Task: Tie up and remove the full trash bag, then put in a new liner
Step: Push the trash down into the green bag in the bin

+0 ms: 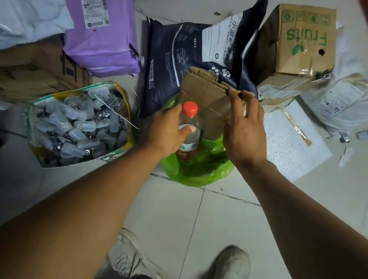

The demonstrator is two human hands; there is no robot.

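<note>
A green trash bag (200, 166) stands open on the tiled floor in the middle of the view. A clear plastic bottle (189, 125) with a red cap sticks upright out of it, and a folded piece of brown cardboard (206, 94) rises from its far side. My left hand (167, 131) is wrapped around the bottle's upper body, thumb on its front. My right hand (245, 130) hovers over the cardboard's right edge with fingers spread, the fingertips at its top corner; whether they pinch it is unclear.
A woven sack of small plastic parts (76, 121) stands left of the bag. Behind are a dark blue pet-food bag (183, 51), a purple parcel (100, 23), a "Fruits" carton (296, 43), a foam sheet (292, 142) and grey mailers (354, 102). My white shoes (230, 276) stand below.
</note>
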